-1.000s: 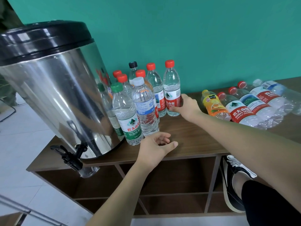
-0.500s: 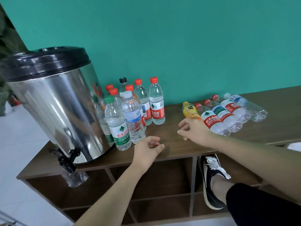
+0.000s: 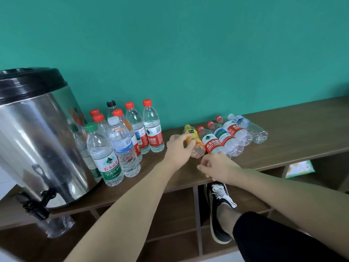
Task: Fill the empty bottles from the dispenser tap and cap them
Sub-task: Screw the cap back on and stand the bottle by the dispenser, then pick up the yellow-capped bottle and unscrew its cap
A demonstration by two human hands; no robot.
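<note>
Far to the left of both hands stands the steel dispenser (image 3: 39,137) with its black lid (image 3: 28,80), set on the brown shelf top (image 3: 294,127); its black tap (image 3: 35,204) juts over the front edge, and a clear container (image 3: 56,226) sits just under the spout. Between the dispenser and the left hand's fingers stands a cluster of upright capped bottles (image 3: 124,138), packed close together: a green-capped one (image 3: 103,154) and a white-capped one (image 3: 123,148) at the front, red-capped ones and one black-capped behind, near the teal wall (image 3: 188,44). The left hand (image 3: 178,148) reaches across the shelf, its fingers curled onto the yellow-labelled bottle (image 3: 194,140), which lies on its side at the left end of a row of lying bottles; the fingertips rest on its label side, though whether they fully grip it cannot be told. Just right of those fingers, touching side by side, lie the red-labelled bottle (image 3: 212,141) and three more lying bottles (image 3: 239,131), caps pointing toward the wall, the last with a blue label. The right hand (image 3: 219,165) hovers near the front edge, just in front of the lying row, its fingers loosely curled and holding nothing. Below the right hand's fingers, in the shelf's open compartments, a black shoe (image 3: 219,210) with white laces shows, and further right a pale packet (image 3: 299,168).
</note>
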